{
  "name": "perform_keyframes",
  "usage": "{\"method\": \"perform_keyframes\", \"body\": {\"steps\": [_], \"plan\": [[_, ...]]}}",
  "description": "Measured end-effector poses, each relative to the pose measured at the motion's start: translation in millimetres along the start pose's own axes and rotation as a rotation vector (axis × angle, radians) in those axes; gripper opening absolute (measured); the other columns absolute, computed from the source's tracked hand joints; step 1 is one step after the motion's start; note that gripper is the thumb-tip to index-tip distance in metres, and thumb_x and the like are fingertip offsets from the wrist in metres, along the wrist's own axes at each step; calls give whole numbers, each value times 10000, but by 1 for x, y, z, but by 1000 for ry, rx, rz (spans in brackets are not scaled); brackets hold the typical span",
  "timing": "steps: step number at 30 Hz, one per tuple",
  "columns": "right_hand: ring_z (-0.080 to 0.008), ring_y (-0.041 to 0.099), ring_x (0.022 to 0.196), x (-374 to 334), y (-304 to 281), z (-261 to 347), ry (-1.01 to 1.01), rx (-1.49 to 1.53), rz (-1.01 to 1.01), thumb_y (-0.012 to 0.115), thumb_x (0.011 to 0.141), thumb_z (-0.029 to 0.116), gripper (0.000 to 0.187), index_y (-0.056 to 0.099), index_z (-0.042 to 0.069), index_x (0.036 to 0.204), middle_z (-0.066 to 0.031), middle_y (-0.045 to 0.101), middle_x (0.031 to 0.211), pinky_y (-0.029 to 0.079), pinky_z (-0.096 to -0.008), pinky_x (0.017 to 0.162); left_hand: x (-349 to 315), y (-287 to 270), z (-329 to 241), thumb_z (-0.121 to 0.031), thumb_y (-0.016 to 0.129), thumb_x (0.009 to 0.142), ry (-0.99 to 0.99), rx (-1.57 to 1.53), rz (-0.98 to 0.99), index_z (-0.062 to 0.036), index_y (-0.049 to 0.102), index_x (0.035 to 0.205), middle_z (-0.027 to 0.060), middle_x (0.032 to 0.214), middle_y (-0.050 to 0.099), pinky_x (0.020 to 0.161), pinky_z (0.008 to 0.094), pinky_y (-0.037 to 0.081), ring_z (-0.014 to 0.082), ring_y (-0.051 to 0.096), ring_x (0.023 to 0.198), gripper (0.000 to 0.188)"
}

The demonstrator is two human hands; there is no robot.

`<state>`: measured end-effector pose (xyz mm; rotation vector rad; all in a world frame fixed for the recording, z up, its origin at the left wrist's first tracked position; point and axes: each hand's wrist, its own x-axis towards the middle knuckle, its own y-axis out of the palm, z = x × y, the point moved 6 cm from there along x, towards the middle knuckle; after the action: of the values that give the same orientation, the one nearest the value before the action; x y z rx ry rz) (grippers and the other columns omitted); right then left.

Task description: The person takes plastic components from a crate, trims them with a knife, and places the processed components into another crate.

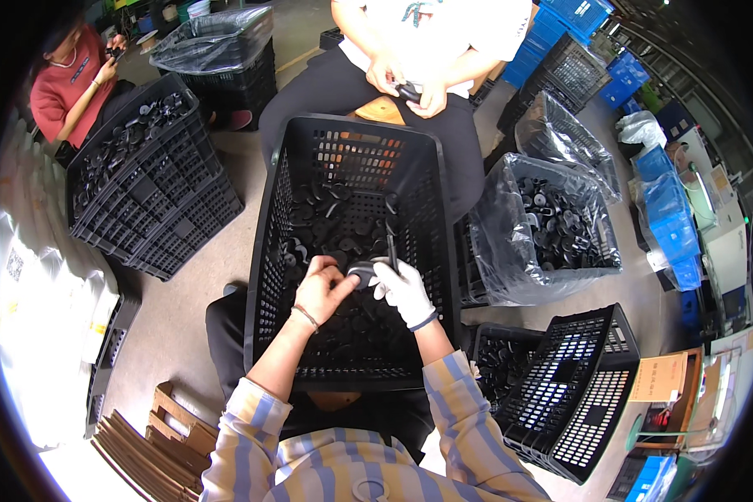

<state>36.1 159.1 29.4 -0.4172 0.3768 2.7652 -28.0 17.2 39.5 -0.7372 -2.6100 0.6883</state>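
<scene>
Over a black plastic crate [356,383], my bare left hand [321,289] is closed on a black rounded part [362,271] with a curved shape. My right hand [403,294], in a white glove, grips a slim dark tool [391,244] that points away from me; whether it is a blade I cannot tell. The right fingers meet the part's right side. Below both hands, many loose black parts [314,226] of a similar look lie in the crate.
Across the crate sits a person whose hands [406,86] hold a black part; another person [74,94] works at far left. Stacked crates of parts [155,209] stand left, a plastic-lined crate [498,251] right. Empty-looking crates [573,393] lean at lower right; flattened cardboard [134,456] lies lower left.
</scene>
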Motion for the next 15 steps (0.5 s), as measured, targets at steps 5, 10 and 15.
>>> {"method": "perform_keyframes", "body": {"steps": [5, 10, 15], "plan": [[-48, 505, 478, 2, -21, 9, -10, 248, -136, 506, 795, 138, 203, 494, 30, 967, -49, 546, 655, 288, -116, 323, 0, -26, 13, -41, 583, 664, 25, 97, -323, -3, 551, 704, 82, 713, 522, 601, 244, 413, 170, 514, 650, 64], [-32, 462, 526, -7, -10, 24, -136, 134, 86, 520, 769, 88, 223, 499, 37, 985, -32, 532, 703, 335, -135, 424, -9, 5, 32, -227, 578, 753, -671, -698, 249, -38, 563, 793, 71, 629, 569, 508, 231, 431, 111, 510, 518, 193], [-47, 455, 666, -11, 14, 28, -386, -296, 265, 550, 701, 17, 243, 509, 35, 940, -2, 505, 845, 384, -180, 571, -5, 14, -5, -103, 558, 767, -494, -1289, 180, -51, 437, 988, 99, 881, 562, 645, 247, 482, 182, 583, 759, 257]]}}
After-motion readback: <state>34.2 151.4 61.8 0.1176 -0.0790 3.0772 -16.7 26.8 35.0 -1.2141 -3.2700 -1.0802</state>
